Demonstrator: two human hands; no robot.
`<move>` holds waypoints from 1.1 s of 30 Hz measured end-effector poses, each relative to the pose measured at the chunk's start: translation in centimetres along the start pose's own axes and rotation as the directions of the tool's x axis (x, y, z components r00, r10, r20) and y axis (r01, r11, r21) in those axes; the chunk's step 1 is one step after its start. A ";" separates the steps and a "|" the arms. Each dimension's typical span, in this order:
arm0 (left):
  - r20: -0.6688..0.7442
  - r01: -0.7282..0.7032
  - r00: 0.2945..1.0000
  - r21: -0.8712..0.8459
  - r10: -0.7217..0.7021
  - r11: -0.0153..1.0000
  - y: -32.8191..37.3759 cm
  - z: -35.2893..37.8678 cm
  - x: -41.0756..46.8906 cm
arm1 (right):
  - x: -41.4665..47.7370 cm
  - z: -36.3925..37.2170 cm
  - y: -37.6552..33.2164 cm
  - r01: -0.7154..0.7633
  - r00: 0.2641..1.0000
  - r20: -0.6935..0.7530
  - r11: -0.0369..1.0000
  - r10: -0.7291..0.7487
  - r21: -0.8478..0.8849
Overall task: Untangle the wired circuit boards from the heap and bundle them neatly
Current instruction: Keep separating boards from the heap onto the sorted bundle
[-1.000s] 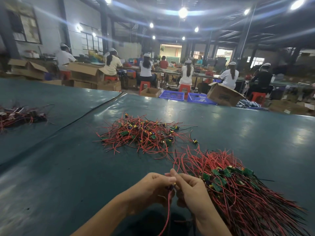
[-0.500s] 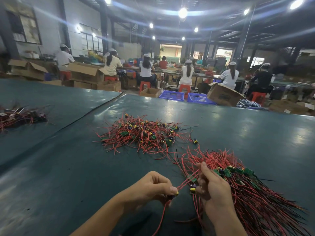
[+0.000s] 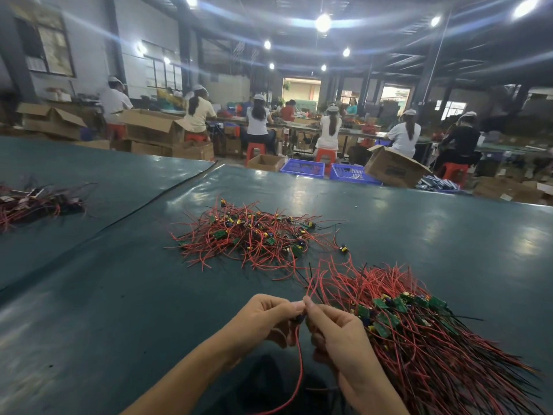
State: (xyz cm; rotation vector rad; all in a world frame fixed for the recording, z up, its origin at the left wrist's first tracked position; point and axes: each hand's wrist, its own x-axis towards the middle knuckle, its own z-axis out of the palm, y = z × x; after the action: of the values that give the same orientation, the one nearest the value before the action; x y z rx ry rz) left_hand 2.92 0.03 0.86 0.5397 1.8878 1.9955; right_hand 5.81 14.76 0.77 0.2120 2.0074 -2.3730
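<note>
Factory hall behind: workers point(image 3: 329, 130) sit at benches, with cardboard boxes point(image 3: 392, 170) and blue crates point(image 3: 302, 169) past the far edge of the green table point(image 3: 119, 295). On the head view I see the left hand point(image 3: 263, 320) and right hand point(image 3: 338, 333) meet by the near edge. Both pinch one wired circuit board point(image 3: 300, 317), and its red wire point(image 3: 300, 363) hangs toward me. The tangled heap point(image 3: 254, 238) lies mid-table. The combed bundle point(image 3: 419, 333) lies just beside the right hand.
</note>
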 end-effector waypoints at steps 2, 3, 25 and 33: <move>0.024 0.005 1.000 0.007 -0.005 1.000 0.0 0.1 0.0 | 0.1 -0.1 0.1 0.013 0.999 -0.040 1.000 -0.013 -0.001; 0.034 0.005 0.999 0.006 -0.005 1.000 0.0 0.1 0.0 | 0.2 -0.2 0.1 0.020 0.999 -0.049 1.000 -0.020 0.000; -0.037 -0.039 0.997 0.551 0.070 0.834 -0.7 1.7 2.0 | 1.1 -3.8 -1.9 0.253 0.916 -0.373 0.933 -0.146 0.256; 0.060 -0.088 0.986 0.980 0.157 0.178 0.4 2.2 4.2 | 1.1 -2.0 -0.8 0.235 0.944 -0.243 0.972 -0.223 0.022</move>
State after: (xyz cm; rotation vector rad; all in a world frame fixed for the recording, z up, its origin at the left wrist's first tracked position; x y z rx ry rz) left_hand 0.31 3.97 1.49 0.9433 3.1003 0.4409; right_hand 4.78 16.99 1.12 0.2940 2.1849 -2.6563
